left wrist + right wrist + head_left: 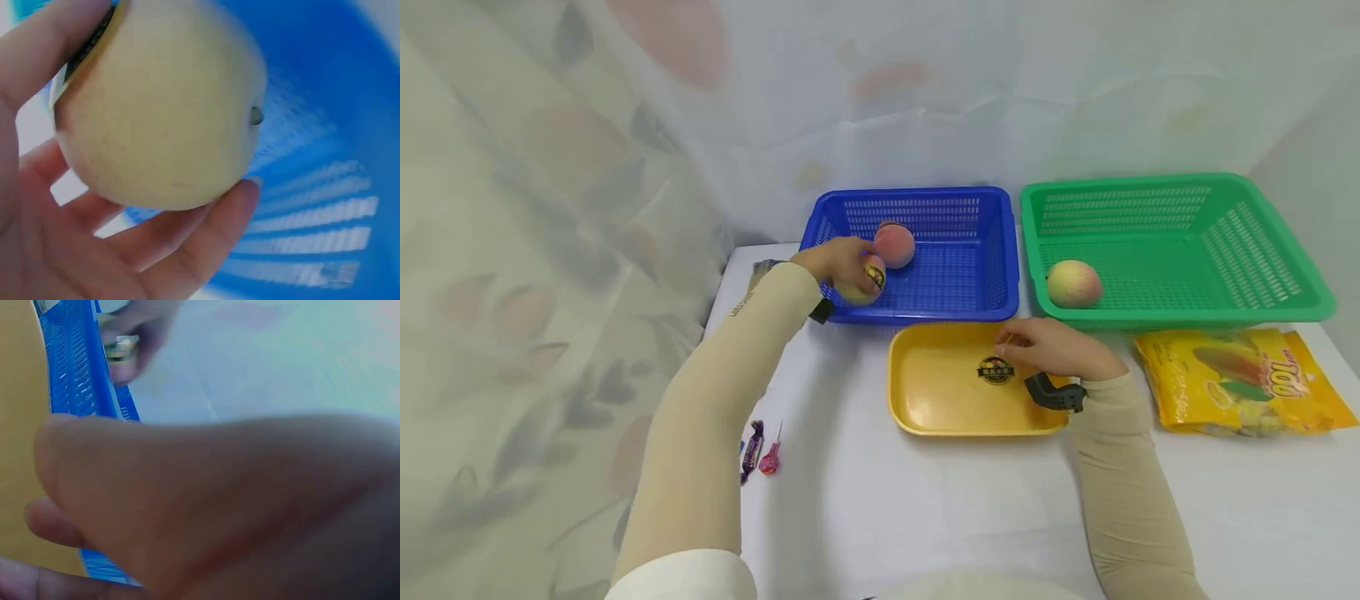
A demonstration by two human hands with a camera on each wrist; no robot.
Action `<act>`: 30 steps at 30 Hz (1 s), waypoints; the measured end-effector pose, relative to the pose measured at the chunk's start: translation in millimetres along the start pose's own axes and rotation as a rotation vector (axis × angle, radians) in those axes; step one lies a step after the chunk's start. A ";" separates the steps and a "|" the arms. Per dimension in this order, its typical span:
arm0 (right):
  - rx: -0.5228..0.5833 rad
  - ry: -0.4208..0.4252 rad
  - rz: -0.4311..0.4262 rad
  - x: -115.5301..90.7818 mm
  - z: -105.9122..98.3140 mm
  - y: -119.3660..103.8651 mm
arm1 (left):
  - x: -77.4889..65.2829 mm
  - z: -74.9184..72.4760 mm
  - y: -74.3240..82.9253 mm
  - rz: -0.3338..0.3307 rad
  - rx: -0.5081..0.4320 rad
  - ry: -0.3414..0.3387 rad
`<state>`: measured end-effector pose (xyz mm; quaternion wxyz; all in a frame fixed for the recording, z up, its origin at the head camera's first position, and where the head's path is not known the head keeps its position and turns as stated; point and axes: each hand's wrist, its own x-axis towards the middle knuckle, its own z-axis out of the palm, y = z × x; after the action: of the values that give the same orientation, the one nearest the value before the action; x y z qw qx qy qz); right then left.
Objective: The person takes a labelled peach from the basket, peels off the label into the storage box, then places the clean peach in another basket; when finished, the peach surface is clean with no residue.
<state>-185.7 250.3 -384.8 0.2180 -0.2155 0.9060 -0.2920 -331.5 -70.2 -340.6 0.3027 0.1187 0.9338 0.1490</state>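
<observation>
My left hand (842, 260) grips a pale yellow peach (165, 112) at the left front of the blue basket (1011, 250), fingers curled around its side. A dark label shows on this peach, and a short stem sticks out in the left wrist view. A pinker peach (895, 244) lies inside the basket just beyond it. Over the yellow tray (940, 408) hovers my right hand (1048, 346), fingers loosely bent. Its fingertips are right by a dark oval label (996, 370) that shows against the tray. In the right wrist view nothing shows between the thumb and fingers.
A green basket (1262, 258) with a pink-yellow peach (1073, 284) in it stands on the right. In front of it lies a yellow candy bag (1247, 383). A purple-wrapped candy (752, 450) and a pink lollipop (770, 458) lie at the left.
</observation>
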 end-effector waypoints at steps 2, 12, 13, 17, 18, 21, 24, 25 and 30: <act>-0.001 -0.005 0.005 -1.9 -0.2 -0.6 | -11.6 -7.5 11.9 0.090 -0.042 0.085; 0.014 -0.024 0.001 -6.0 -4.6 -6.0 | -73.0 13.5 82.9 0.502 -0.492 0.394; 0.018 -0.028 0.000 -6.4 -4.6 -6.1 | -76.9 19.9 87.2 0.526 -0.541 0.404; 0.048 -0.022 -0.004 -8.7 -3.8 -7.7 | -84.5 46.3 98.6 0.613 -0.767 0.436; 0.057 -0.014 -0.007 -9.4 -3.8 -8.2 | -85.4 52.8 100.1 0.622 -0.834 0.439; 0.075 0.021 -0.018 -9.9 -3.9 -8.4 | -82.6 72.7 101.6 0.642 -1.083 0.409; 0.071 0.064 -0.032 -10.6 -6.6 -9.8 | -79.8 90.4 101.7 0.631 -1.341 0.355; 0.068 0.074 -0.036 -10.9 -7.5 -10.5 | -79.3 95.4 101.7 0.629 -1.423 0.332; 0.065 0.097 -0.055 -12.2 -8.5 -14.7 | -77.9 113.6 100.1 0.672 -1.691 0.243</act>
<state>-176.3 249.5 -366.1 0.1726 -0.2187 0.8993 -0.3371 -188.6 21.7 -352.0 0.1294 0.1065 0.4556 0.8742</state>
